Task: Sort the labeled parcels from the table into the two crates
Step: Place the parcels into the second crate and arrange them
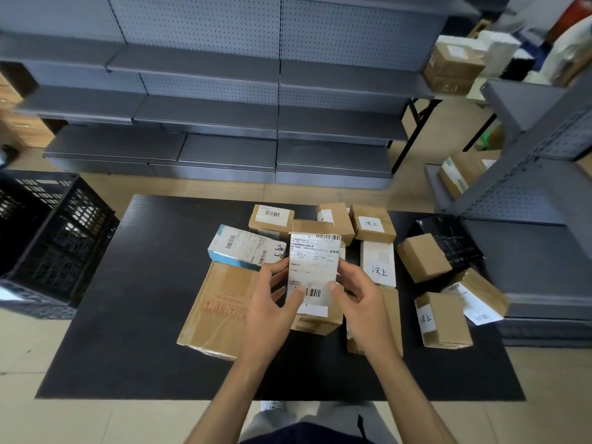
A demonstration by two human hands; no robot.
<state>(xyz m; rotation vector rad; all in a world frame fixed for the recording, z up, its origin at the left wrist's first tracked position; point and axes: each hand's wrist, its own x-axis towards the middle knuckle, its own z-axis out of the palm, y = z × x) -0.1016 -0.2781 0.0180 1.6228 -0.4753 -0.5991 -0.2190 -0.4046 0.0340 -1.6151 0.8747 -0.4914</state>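
Centrally, above the black table [128, 315], both hands lift a small brown parcel [315, 270] whose white shipping label faces the viewer. The left hand [272, 312] curls its fingers round the parcel's left edge, with the thumb pressed on the label's near end; the right hand [358, 302] clasps the right edge in the same manner, thumb beside the barcode. The parcel is tilted up, clear of the boxes lying below it.

The remaining parcels crowd the middle and right of the table: a white-and-blue box [243, 248] left of the held one, a large flat carton [217, 309] beneath it, a white box with handwritten characters [378, 264] to the right, and several small cartons [371, 222] at the far edge. One black crate [54, 232] stands on the floor to the left; a second dark crate [448, 238] appears at the right, with a carton [423, 257] resting at its edge.

Likely risks, as judgements:
- Misreading: the printed label is small and dense, so the parcel could go to the wrong crate.
- Collision: carrying it low toward either crate could knock the closely packed neighbours.
- Spillage: boxes near the right edge of the table already sit askew and could slide off if nudged.
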